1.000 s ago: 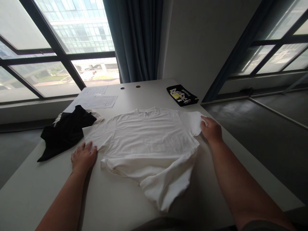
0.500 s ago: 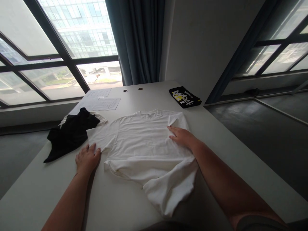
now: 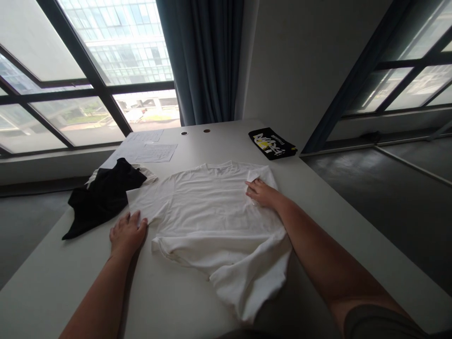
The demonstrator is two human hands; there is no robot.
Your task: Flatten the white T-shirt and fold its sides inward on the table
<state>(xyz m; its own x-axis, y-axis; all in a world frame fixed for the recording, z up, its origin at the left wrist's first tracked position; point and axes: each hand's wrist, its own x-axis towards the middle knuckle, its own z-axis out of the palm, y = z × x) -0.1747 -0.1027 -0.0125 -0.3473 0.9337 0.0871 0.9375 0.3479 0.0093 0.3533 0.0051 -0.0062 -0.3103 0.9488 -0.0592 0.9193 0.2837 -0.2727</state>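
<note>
Table (image 3: 169,301): pale and smooth, running under the T-shirt and everything else listed here.
Left hand (image 3: 127,234): on the table just below the T-shirt's sleeve on the window side, fingers spread, tips at the sleeve's edge; it has hold of nothing.
Right hand (image 3: 262,194): on top of the T-shirt near its collar-side corner, fingers slightly curled against a folded-in sleeve (image 3: 256,181); whether they are pinching the cloth, I cannot tell.
White T-shirt (image 3: 212,221): lying face up in the middle of the table, its lower part rumpled and doubled over near the table's near edge.
Black garment (image 3: 102,200): crumpled beside the T-shirt's left sleeve, touching it, with a pale cloth (image 3: 150,175) showing from under it.
Papers (image 3: 155,153): printed sheets lying flat beyond the T-shirt, to the left.
Black pouch (image 3: 271,143): with yellow and white lettering, beyond the T-shirt, to the right.
Curtain (image 3: 201,61): dark blue, hanging beyond the T-shirt, past the table's far end.
</note>
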